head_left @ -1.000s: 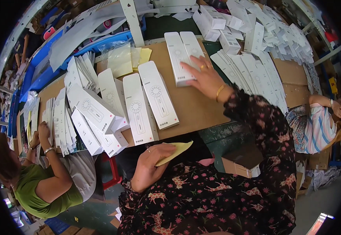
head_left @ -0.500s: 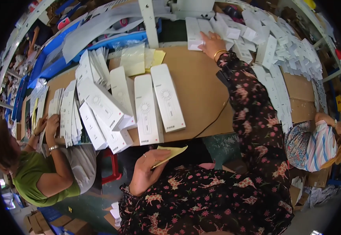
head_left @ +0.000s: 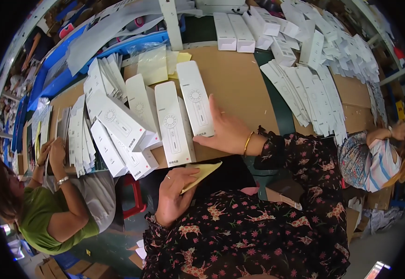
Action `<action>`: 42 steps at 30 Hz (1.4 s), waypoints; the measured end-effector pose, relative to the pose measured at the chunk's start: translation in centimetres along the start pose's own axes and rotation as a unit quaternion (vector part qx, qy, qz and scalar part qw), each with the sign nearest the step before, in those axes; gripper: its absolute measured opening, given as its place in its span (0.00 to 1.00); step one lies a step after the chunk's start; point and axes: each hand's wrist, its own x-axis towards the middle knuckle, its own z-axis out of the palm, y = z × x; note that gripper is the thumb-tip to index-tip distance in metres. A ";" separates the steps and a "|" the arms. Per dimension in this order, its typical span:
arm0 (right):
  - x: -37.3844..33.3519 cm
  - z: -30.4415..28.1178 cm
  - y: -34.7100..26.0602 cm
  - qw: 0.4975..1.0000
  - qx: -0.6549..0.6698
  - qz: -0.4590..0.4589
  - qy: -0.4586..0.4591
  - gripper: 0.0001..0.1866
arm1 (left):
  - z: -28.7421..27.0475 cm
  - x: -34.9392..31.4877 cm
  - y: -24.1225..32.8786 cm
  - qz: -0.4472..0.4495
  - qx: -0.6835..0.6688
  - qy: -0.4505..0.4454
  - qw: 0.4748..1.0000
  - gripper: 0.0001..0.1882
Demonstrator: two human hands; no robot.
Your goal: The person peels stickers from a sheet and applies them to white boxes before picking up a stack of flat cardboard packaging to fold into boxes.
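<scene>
My left hand [head_left: 177, 189] is closed on folded yellow paper [head_left: 203, 176], held in front of my body below the table edge. My right hand [head_left: 230, 131] grips the right side of a long white carton [head_left: 195, 95], thumb at its near end; some of the fingers are hidden. This carton bears a printed round outline with a handle. Just left of it lies a similar white carton [head_left: 169, 122], and beyond that several more cartons [head_left: 119, 122] lean over one another.
Two white cartons [head_left: 241, 35] stand at the back beside a heap of others. Flat white cartons [head_left: 307, 95] fan out at the right. Yellow sheets [head_left: 154, 66] lie near a blue tray [head_left: 49, 76]. A co-worker in green [head_left: 63, 218] sits left, another person [head_left: 372, 160] right.
My right hand has come back from the cartons at the rear to the near white carton and taken hold of it. A white carton now stands at the rear where that hand was.
</scene>
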 end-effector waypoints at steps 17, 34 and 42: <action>1.1 -9.8 8.2 0.908 0.385 0.070 0.152 0.37 | 0.8 -0.9 -1.1 -0.023 -0.003 0.014 1.000 0.11; 5.9 -7.1 8.5 0.882 0.454 0.097 0.087 0.20 | 0.0 -2.6 -0.5 -0.080 0.020 0.115 0.990 0.11; -0.9 2.3 -0.8 0.954 0.281 -0.036 -0.099 0.38 | 1.2 -0.7 -1.9 -0.006 -0.126 0.075 0.989 0.10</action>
